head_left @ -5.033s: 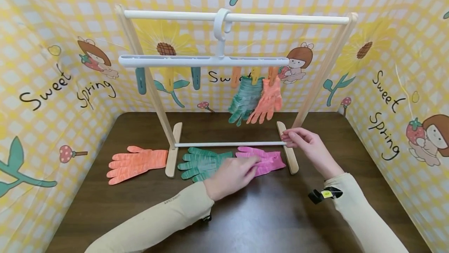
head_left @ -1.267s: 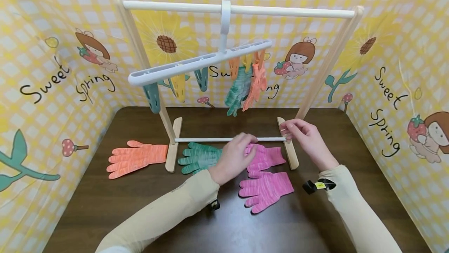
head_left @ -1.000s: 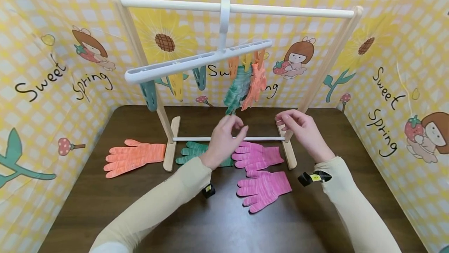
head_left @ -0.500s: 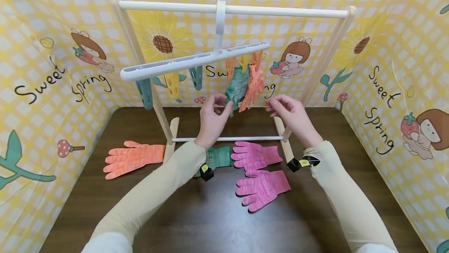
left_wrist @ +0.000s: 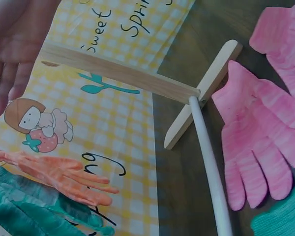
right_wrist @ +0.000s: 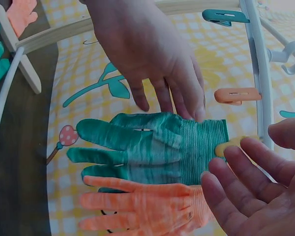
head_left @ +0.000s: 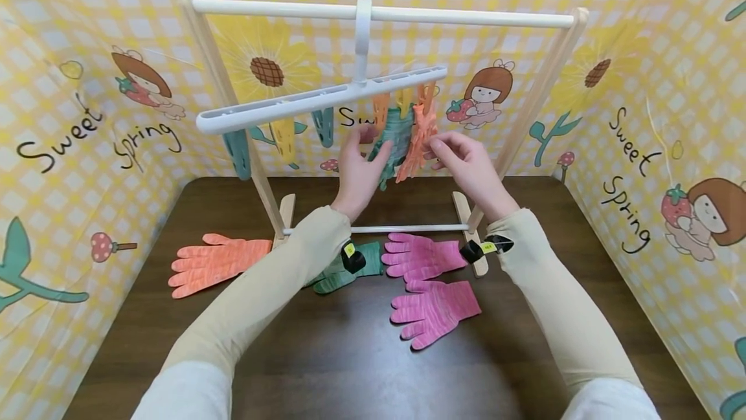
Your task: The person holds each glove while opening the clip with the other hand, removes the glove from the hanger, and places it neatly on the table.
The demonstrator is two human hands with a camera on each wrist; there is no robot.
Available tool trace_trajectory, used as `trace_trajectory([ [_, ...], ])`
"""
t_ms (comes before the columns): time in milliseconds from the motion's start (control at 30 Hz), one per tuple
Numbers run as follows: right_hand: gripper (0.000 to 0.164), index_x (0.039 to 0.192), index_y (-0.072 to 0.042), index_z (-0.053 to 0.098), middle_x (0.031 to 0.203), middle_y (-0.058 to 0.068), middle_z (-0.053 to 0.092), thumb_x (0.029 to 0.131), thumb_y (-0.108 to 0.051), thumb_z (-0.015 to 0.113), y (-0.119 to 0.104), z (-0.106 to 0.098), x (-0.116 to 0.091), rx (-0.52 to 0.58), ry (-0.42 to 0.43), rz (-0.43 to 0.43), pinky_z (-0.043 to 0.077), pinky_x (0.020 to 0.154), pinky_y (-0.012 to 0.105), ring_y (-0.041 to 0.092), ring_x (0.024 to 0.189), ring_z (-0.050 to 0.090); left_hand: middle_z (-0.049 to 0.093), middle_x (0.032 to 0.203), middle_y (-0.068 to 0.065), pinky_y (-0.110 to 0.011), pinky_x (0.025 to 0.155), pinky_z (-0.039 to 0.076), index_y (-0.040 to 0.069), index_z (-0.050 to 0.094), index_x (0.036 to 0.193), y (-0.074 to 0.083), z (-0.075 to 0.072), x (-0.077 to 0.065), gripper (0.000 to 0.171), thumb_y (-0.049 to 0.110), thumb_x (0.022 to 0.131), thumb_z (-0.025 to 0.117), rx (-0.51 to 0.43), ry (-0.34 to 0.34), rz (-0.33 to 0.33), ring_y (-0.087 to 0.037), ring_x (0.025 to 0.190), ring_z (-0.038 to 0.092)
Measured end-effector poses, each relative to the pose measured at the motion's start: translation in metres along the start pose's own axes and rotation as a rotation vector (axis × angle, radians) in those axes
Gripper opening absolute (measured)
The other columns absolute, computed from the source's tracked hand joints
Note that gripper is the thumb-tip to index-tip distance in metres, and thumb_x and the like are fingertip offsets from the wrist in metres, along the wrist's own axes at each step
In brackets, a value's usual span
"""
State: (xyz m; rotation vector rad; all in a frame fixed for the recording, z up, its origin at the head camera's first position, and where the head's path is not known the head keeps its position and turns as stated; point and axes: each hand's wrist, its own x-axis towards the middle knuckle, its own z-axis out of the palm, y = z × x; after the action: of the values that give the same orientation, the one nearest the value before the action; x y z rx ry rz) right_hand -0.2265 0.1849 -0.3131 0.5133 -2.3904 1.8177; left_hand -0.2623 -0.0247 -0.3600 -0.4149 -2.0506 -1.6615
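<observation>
A green glove [head_left: 398,138] and an orange glove [head_left: 423,142] hang by their cuffs from clothespins on a white clip hanger [head_left: 326,98]. My left hand [head_left: 360,171] is raised beside the green glove, thumb and fingers apart; in the right wrist view its fingertips [right_wrist: 199,112] are at the glove's cuff edge, and contact is unclear. My right hand [head_left: 469,164] is at the orange glove's right side, loosely bent; in the right wrist view its fingers [right_wrist: 236,182] are spread near the yellow clothespin [right_wrist: 231,146]. Neither hand visibly grips anything.
The hanger hooks over the top bar of a wooden rack [head_left: 268,11], slanted. Unused clothespins, including a teal one [head_left: 237,154], hang at its left. On the dark table [head_left: 326,355] lie an orange glove [head_left: 218,263], a partly covered green glove [head_left: 364,261] and two pink gloves [head_left: 425,255] [head_left: 437,310].
A second pink glove was laid apart in front of the first. The hanger turned, its left end forward. Both hands then rose from near the table to the hanging gloves.
</observation>
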Motion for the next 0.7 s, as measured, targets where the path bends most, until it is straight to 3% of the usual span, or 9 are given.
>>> trace_trajectory([
  [100,0.039,0.128,0.007,0.064,0.127,0.027,0.065,0.109,-0.026,0.056,-0.003,0.004,0.005,0.007,0.004,-0.010,0.056,0.091,0.035,0.029,0.111,0.066,0.063,0.120,-0.013,-0.042,0.100,0.048,0.001,0.055,0.129,0.002,0.002,0.004,0.039,0.020,0.100,0.072,-0.002,-0.016,-0.036,-0.027,0.112,0.059],
  [333,0.035,0.126,0.008,0.065,0.122,0.026,0.066,0.108,-0.022,0.057,-0.009,0.010,0.013,0.048,0.027,-0.045,0.056,0.091,0.037,0.038,0.112,0.063,0.065,0.119,-0.015,-0.053,0.097,0.049,0.001,0.055,0.132,0.002,0.005,0.011,0.042,0.022,0.100,0.072,-0.008,-0.038,-0.115,-0.030,0.109,0.061],
  [567,0.035,0.128,0.008,0.064,0.125,0.025,0.066,0.108,-0.020,0.057,-0.015,0.017,0.025,0.088,0.037,-0.055,0.056,0.091,0.034,0.038,0.114,0.063,0.068,0.114,-0.012,-0.038,0.090,0.052,0.005,0.061,0.118,0.000,0.005,0.015,0.032,0.031,0.102,0.068,0.028,-0.105,-0.185,-0.024,0.105,0.063],
  [700,0.035,0.132,0.008,0.061,0.127,0.023,0.064,0.109,-0.018,0.055,-0.020,0.020,0.032,0.108,0.037,-0.067,0.056,0.094,0.038,0.038,0.116,0.063,0.072,0.115,-0.012,-0.037,0.087,0.052,0.004,0.062,0.119,-0.002,0.006,0.016,0.032,0.031,0.103,0.067,0.008,-0.139,-0.192,-0.024,0.101,0.066],
])
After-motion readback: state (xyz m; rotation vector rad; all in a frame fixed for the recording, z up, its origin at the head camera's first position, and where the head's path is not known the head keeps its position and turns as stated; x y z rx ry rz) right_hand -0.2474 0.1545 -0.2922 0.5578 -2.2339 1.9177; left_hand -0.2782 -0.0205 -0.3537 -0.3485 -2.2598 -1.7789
